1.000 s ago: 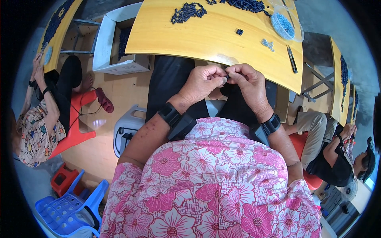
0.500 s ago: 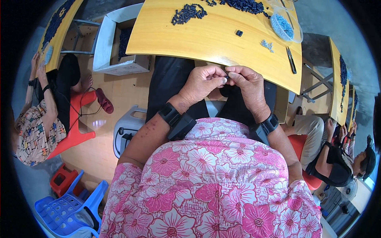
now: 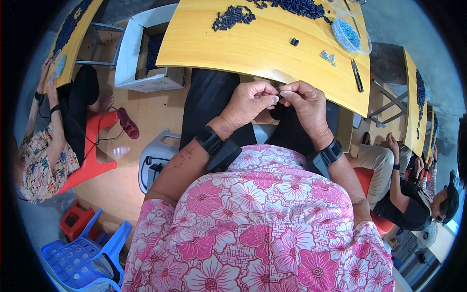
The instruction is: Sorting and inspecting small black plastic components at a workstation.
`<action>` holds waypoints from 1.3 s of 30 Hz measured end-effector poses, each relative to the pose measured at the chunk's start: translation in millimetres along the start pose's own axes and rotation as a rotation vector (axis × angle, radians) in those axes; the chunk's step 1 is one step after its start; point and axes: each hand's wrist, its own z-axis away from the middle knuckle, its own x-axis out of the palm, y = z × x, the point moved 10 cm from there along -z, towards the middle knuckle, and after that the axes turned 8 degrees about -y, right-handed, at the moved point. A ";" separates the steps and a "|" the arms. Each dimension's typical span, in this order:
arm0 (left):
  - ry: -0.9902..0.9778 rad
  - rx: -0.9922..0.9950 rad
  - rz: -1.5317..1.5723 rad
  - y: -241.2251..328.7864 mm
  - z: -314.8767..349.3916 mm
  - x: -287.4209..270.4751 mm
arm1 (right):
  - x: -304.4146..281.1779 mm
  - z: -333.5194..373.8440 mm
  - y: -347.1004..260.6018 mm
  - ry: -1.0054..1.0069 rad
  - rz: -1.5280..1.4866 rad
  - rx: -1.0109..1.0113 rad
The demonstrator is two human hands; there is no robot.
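Just off the near edge of the table, my left hand and my right hand meet fingertip to fingertip. Both are closed in a pinch on a small dark piece, mostly hidden by the fingers, so its kind does not show. On the table beyond them sit a small dark block and a little heap of clear bluish bits. Thread snips with black handles lie at the right. Farther back is a pile of short black cylindrical pieces.
A clear round tub of bluish bits stands at the far right, beside a larger black pile. An open white carton holds more dark pieces. Co-workers sit at tables left and right. A grey stool and blue chair stand left.
My hands stay pinched together, with only slight finger movement on the small dark piece. The right co-worker's hand has lifted from the lap.
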 end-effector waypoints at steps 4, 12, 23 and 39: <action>-0.008 0.007 -0.015 -2.4 -1.4 0.5 | 1.1 -0.5 0.0 0.001 -0.001 0.004; 0.020 -0.005 -0.062 -5.8 -0.6 -3.5 | 4.8 0.9 17.6 0.078 -0.121 0.058; 0.085 0.073 -0.052 1.5 4.8 -5.0 | 11.8 8.1 21.1 0.094 -0.160 0.044; -0.022 -0.055 0.066 -11.4 3.6 0.7 | 16.9 8.3 28.8 -0.044 -0.447 0.075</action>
